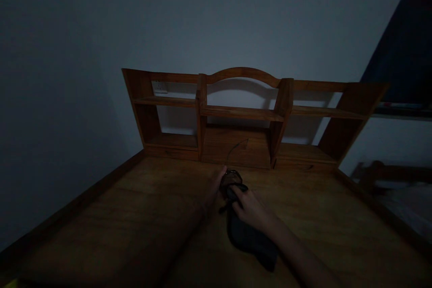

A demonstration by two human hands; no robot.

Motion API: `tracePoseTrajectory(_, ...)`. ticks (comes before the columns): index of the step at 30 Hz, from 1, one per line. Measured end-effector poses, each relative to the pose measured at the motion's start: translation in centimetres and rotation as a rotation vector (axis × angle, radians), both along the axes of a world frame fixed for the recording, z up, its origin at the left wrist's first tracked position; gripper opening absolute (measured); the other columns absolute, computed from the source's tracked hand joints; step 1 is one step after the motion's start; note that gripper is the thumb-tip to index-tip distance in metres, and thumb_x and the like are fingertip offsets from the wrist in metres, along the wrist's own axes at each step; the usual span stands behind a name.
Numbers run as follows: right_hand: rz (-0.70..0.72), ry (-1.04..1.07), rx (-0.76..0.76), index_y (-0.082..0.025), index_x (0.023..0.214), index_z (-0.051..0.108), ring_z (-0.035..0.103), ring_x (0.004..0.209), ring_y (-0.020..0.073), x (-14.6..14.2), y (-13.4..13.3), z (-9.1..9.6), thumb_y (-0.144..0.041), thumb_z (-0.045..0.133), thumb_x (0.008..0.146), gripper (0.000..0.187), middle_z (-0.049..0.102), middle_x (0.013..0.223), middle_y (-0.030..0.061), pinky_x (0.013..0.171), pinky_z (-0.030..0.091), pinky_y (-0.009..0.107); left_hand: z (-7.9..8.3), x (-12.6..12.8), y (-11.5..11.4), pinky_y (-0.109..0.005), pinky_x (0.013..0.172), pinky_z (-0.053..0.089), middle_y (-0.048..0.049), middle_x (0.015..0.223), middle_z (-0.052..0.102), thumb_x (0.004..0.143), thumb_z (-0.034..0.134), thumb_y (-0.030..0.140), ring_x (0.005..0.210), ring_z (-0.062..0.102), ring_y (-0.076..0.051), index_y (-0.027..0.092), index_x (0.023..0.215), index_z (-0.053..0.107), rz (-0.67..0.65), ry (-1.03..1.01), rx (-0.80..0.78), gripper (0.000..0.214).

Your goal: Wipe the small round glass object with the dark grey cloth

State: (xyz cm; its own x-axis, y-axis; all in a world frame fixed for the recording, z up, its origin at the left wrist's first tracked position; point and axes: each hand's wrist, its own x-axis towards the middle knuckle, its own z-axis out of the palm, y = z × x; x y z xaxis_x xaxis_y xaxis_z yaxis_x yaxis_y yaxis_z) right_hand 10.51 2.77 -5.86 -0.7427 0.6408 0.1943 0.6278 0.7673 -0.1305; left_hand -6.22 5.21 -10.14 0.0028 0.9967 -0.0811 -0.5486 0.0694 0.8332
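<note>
In the dim head view, my left hand [213, 188] holds a pair of glasses [232, 173] by the side of its frame. One thin temple arm of the glasses points away from me, toward the shelf. My right hand [254, 209] grips a dark cloth [251, 239] and presses part of it against the near lens, thumb and fingers closed. The rest of the cloth hangs down below my right wrist, over the wooden desk [162, 202]. Low light blurs the fingertips of my left hand and the lens behind the cloth.
A wooden shelf unit [243, 111] with several compartments stands along the desk's far edge, against a pale wall [216, 18]. A wall socket [159, 87] shows through its left part. Raised edges border the desk. A dark window [401, 54] is at the upper right.
</note>
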Motion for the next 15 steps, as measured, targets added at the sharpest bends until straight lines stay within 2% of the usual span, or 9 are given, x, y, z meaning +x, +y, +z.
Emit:
tracePoseTrajectory(3, -0.044, -0.067, 0.078, -0.022, 0.135, 0.046, 0.067, 0.082, 0.0278, -0.2, -0.1, 0.1, -0.029, 0.046, 0.091, 0.045, 0.072, 0.095, 0.0109, 0.070, 0.039, 0.033, 0.0, -0.3, 0.0, -0.022, 0.046, 0.045, -0.0045, 0.067, 0.069, 0.081, 0.050, 0.067, 0.051, 0.062, -0.014, 0.014, 0.081, 0.066, -0.005, -0.006, -0.012, 0.056)
tracePoseTrajectory(7, -0.082, -0.127, 0.154, -0.021, 0.134, 0.046, 0.068, 0.076, 0.0289, -0.5, -0.1, 0.1, -0.029, 0.047, 0.092, 0.043, 0.072, 0.088, 0.0121, 0.065, 0.038, 0.033, -0.3, -0.9, 0.1, -0.022, 0.032, 0.032, -0.0025, 0.048, 0.059, 0.078, 0.039, 0.078, 0.033, 0.050, -0.012, 0.013, 0.069, 0.063, -0.140, 0.086, -0.006, 0.069)
tracePoseTrajectory(10, -0.125, -0.144, 0.173, -0.021, 0.136, 0.044, 0.068, 0.073, 0.0278, -0.6, -0.1, 0.0, -0.027, 0.046, 0.092, 0.045, 0.072, 0.085, 0.0124, 0.063, 0.038, 0.032, -0.9, -1.2, 0.3, -0.022, 0.031, 0.030, -0.0036, 0.044, 0.058, 0.077, 0.031, 0.081, 0.031, 0.050, -0.014, 0.013, 0.071, 0.064, -0.219, 0.177, 0.023, 0.076)
tracePoseTrajectory(12, -0.161, -0.135, 0.169, -0.020, 0.141, 0.039, 0.068, 0.072, 0.0270, -0.6, -0.1, -0.1, -0.028, 0.045, 0.093, 0.050, 0.072, 0.084, 0.0126, 0.063, 0.038, 0.031, -1.2, -1.3, 0.4, -0.022, 0.032, 0.031, -0.0041, 0.045, 0.059, 0.078, 0.031, 0.081, 0.032, 0.051, -0.014, 0.014, 0.071, 0.065, -0.222, 0.196, 0.019, 0.076)
tracePoseTrajectory(15, -0.188, -0.112, 0.154, -0.019, 0.149, 0.027, 0.068, 0.071, 0.0268, -0.7, -0.1, -0.4, -0.028, 0.044, 0.093, 0.058, 0.073, 0.084, 0.0123, 0.062, 0.038, 0.031, -1.6, -1.4, 0.8, -0.023, 0.032, 0.031, -0.0058, 0.041, 0.057, 0.077, 0.030, 0.083, 0.031, 0.050, -0.014, 0.014, 0.058, 0.061, -0.217, 0.225, -0.019, 0.078)
